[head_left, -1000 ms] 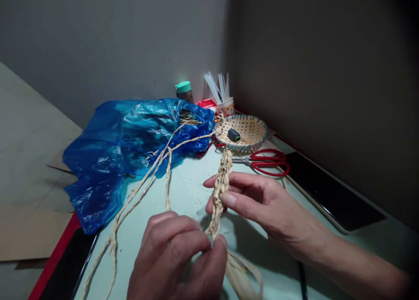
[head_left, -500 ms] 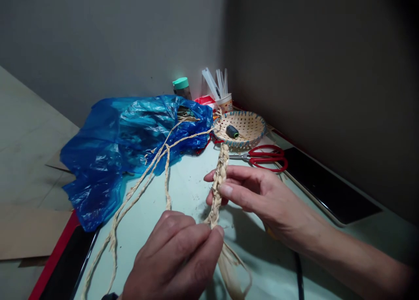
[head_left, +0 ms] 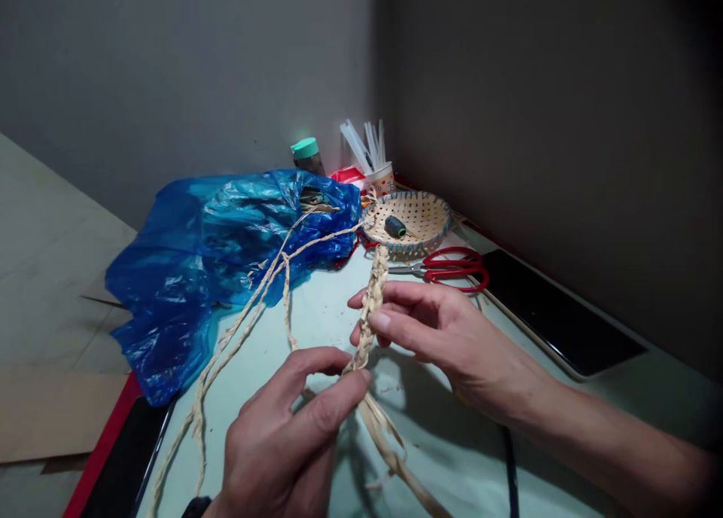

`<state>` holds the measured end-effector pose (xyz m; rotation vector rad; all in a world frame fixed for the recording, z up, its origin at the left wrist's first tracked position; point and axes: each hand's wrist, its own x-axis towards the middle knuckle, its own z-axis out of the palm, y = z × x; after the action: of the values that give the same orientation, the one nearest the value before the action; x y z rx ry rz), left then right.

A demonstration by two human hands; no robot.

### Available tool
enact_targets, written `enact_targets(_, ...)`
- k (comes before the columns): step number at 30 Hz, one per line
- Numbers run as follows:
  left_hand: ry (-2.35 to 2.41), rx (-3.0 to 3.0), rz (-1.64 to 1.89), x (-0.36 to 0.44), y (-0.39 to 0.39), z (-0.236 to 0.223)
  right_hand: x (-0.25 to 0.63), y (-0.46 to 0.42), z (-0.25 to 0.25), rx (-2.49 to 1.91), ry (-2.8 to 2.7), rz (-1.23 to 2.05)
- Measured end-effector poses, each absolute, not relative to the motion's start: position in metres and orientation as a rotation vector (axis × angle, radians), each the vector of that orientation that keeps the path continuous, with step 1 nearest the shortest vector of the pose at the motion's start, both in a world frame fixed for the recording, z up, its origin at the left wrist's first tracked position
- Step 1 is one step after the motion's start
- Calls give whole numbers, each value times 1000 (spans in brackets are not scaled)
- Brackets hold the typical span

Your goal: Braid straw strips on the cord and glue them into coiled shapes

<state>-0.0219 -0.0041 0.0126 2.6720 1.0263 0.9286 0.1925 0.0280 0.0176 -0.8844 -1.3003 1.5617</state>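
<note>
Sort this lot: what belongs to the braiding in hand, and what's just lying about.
In the job:
braided strip, held by left hand and right hand
pale loose strands at its near end
twisted cords, probably

Apparently just lying about:
red-handled scissors
shallow woven basket with thread spool inside
blue plastic bag
green-lidded bottle
patterned cup
black glossy slab

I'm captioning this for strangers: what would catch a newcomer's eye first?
The shiny blue plastic bag, sprawled at the left, stands out most. In the middle, the left hand and right hand hold a pale braid. Red-handled scissors lie just beyond the right hand.
</note>
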Motion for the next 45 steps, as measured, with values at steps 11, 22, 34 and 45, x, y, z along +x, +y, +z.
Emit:
enact_targets(11,1082,2359,1279,6,-7,5,188,26,14,-892,-1388,1420)
enact_targets(22,1461,1268,1201,22,-11,4,184,27,6,-783,-1401,1418)
enact_targets(34,1572,1565,1257,24,-14,3,184,27,3,-879,-1512,1394)
enact_targets(45,1523,1829,1315,21,-17,1,179,24,-1,-832,-1385,1450)
